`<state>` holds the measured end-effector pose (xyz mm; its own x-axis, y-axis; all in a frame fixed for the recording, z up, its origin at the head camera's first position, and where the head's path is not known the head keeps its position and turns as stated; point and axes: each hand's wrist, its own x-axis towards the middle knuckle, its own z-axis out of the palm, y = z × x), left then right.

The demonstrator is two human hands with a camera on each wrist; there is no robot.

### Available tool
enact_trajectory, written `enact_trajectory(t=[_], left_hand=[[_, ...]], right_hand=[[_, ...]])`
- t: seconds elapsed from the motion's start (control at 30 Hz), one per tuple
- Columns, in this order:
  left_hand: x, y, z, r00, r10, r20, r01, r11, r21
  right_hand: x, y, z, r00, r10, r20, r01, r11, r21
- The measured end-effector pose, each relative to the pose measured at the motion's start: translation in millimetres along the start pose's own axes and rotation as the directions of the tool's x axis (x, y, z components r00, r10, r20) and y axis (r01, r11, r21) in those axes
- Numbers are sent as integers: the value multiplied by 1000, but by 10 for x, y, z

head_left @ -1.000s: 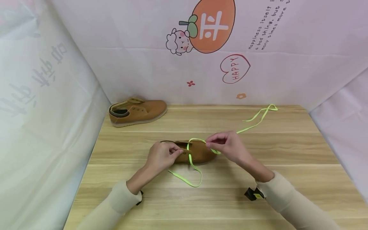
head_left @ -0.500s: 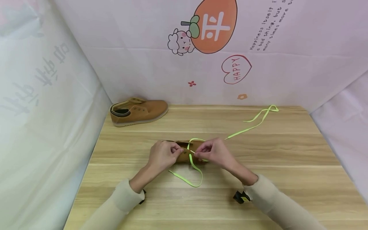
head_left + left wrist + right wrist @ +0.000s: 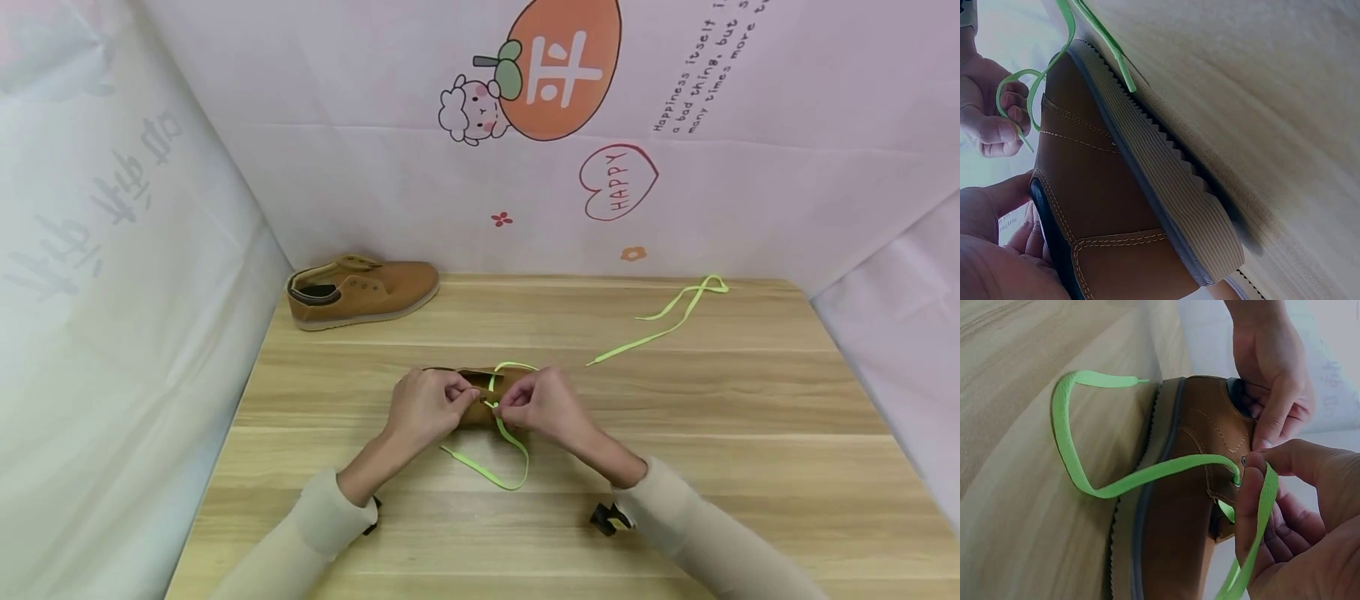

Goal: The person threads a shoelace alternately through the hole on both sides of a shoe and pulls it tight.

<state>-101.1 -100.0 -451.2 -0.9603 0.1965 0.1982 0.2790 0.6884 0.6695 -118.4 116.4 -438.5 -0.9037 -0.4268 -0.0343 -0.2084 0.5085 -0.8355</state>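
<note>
A brown leather shoe (image 3: 1172, 544) stands on the table with its toe toward the right in the head view. My left hand (image 3: 426, 406) pinches the edge of its near eyelet flap between thumb and fingers. A flat neon-green shoelace (image 3: 1147, 476) runs through the front eyelets, and one loose end curves over the table on the near side. My right hand (image 3: 546, 407) pinches the lace's other end close to an eyelet on the near flap, beside my left fingertips. In the right wrist view my fingers partly cover that eyelet and the lace tip.
A matching brown shoe without a lace (image 3: 363, 292) stands at the table's back left. Another green shoelace (image 3: 675, 321) lies loosely folded at the back right. White printed cloth walls (image 3: 375, 183) close off the back and sides of the wooden table (image 3: 712, 400).
My right hand has moved left and slightly nearer, bringing the lace end from over the toe to the near flap's eyelet. My left hand has kept its hold on the flap.
</note>
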Motion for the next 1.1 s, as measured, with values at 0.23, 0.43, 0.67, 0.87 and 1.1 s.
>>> enact_trajectory(t=[0.23, 0.43, 0.67, 0.87, 1.1], left_hand=[[-1, 3, -21, 1000, 5, 1, -5, 1000, -18], [-1, -2, -18, 1000, 11, 6, -10, 999, -31], [-12, -2, -9, 1000, 26, -1, -26, 999, -41], [-27, 3, -20, 1000, 30, -6, -31, 999, -40], [-45, -21, -20, 999, 50, 19, -48, 996, -70]], right_hand=[[27, -12, 64, 998, 11, -56, -13, 999, -38], [49, -12, 118, 997, -11, -82, 7, 999, -44], [42, -33, 175, 990, -32, -134, 11, 988, -154], [27, -12, 211, 979, -104, -177, 69, 978, -195], [15, 64, 235, 942, -249, -223, 185, 944, -271]])
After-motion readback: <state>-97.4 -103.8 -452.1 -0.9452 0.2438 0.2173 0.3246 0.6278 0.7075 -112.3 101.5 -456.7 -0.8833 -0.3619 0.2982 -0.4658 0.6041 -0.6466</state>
